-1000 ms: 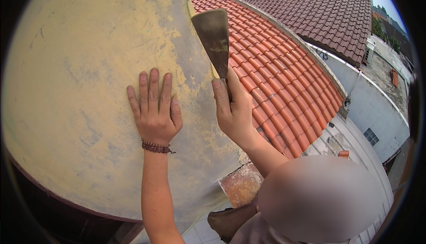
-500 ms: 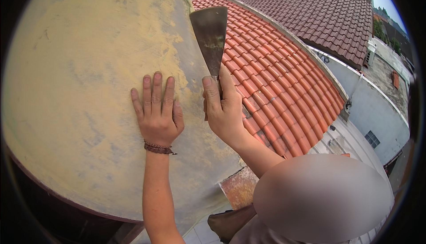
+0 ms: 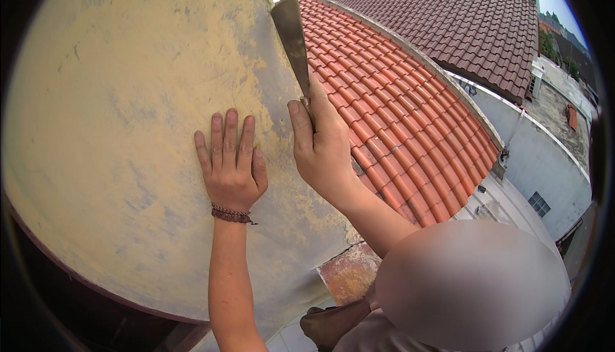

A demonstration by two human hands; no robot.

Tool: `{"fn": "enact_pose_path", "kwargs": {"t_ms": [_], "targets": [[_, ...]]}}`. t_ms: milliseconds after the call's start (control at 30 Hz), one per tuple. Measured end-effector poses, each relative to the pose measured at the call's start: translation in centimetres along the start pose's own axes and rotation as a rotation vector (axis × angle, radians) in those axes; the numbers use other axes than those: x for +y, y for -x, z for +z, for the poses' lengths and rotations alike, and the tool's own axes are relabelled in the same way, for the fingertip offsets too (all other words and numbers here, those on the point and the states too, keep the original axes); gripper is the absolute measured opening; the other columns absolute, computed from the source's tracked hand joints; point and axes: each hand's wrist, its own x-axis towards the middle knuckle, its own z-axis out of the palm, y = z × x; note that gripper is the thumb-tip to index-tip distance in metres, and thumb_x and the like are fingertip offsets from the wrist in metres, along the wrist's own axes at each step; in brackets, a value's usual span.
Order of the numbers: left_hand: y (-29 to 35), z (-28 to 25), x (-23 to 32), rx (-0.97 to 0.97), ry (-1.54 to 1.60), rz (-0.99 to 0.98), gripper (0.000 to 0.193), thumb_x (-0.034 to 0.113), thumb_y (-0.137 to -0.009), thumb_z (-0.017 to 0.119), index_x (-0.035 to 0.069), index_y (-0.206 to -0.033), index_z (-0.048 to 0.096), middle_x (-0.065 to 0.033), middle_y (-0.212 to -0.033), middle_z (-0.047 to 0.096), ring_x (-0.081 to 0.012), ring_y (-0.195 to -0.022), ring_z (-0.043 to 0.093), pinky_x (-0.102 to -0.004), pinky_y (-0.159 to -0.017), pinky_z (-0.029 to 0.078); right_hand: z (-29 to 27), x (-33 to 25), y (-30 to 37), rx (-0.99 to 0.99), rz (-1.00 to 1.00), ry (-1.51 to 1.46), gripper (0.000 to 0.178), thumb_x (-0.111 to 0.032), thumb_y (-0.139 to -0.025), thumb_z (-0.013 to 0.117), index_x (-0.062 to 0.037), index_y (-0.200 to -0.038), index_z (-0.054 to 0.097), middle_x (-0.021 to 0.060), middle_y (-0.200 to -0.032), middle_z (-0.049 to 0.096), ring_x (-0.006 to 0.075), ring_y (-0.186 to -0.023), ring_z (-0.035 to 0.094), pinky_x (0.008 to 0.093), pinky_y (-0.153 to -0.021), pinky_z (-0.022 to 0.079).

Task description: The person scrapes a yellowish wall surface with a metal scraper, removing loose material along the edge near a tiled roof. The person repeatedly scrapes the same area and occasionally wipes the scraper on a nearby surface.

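I have the left hand [image 3: 232,176] open flat on the patchy yellow wall [image 3: 128,160], the right hand [image 3: 323,150] closed around 1 scraper [image 3: 292,35], blade upward.

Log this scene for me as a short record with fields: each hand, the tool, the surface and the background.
Left hand: open, palm down on the patchy wall
Left wrist: dark braided bracelet
Right hand: closed around the handle of a scraper
Tool: scraper, wide flared blade pointing up, by the wall's right edge; contact unclear
Surface: yellowish coat with grey patches
Background: orange tiled roof, brown tiled roof beyond it
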Motion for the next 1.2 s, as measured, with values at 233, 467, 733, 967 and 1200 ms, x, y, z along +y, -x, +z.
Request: {"fn": "enact_pose_path", "kwargs": {"t_ms": [233, 467, 733, 967, 1200], "targets": [[0.1, 0.1, 0.1, -0.008, -0.030, -0.022, 0.047, 0.025, -0.098, 0.042, 0.012, -0.141, 0.053, -0.0113, -0.151, 0.045, -0.0305, -0.142, 0.038, -0.0551, -0.119, 0.020, 0.0, -0.6, 0.2, -0.140, -0.049, 0.428, 0.065, 0.000, -0.091, 0.057, -0.0099, -0.152, 0.035, 0.0126, -0.093, 0.049, 0.0251, -0.070, 0.056, 0.0361, -0.059, 0.049], [0.1, 0.1, 0.1, -0.005, -0.031, -0.017, 0.046, 0.024, -0.098, 0.043, 0.012, -0.140, 0.055, -0.0120, -0.151, 0.045, -0.0309, -0.142, 0.039, -0.0552, -0.119, 0.020, -0.7, 0.8, -1.8, -0.085, -0.231, 0.565, 0.060, -0.011, -0.093, 0.062, -0.0174, -0.149, 0.043, 0.0079, -0.087, 0.051, 0.0188, -0.068, 0.056, 0.0341, -0.052, 0.047], [0.2, 0.1, 0.1, -0.002, -0.038, -0.012, 0.046, 0.025, -0.098, 0.043, 0.011, -0.140, 0.054, -0.0114, -0.150, 0.045, -0.0312, -0.141, 0.039, -0.0550, -0.119, 0.020, -2.2, 1.8, -3.5, -0.040, -0.309, 0.604, 0.049, -0.018, -0.095, 0.063, -0.0206, -0.143, 0.053, 0.0024, -0.079, 0.050, 0.0152, -0.062, 0.052, 0.0305, -0.047, 0.043], [0.2, 0.1, 0.2, -0.012, -0.052, -0.006, 0.047, 0.025, -0.098, 0.042, 0.012, -0.141, 0.053, -0.0117, -0.150, 0.045, -0.0314, -0.142, 0.039, -0.0554, -0.119, 0.020, -2.2, 2.6, -3.4, 0.005, -0.348, 0.586, 0.049, -0.016, -0.092, 0.065, -0.0214, -0.140, 0.056, 0.0015, -0.076, 0.049, 0.0135, -0.061, 0.051, 0.0296, -0.046, 0.041], [0.3, 0.1, 0.1, -0.011, -0.073, 0.000, 0.047, 0.026, -0.098, 0.042, 0.011, -0.141, 0.054, -0.0127, -0.150, 0.045, -0.0321, -0.141, 0.039, -0.0558, -0.119, 0.019, -2.0, 2.0, -5.3, -0.019, -0.384, 0.567, 0.050, -0.015, -0.092, 0.066, -0.0222, -0.140, 0.056, 0.0020, -0.075, 0.049, 0.0133, -0.057, 0.050, 0.0288, -0.045, 0.040]]}}
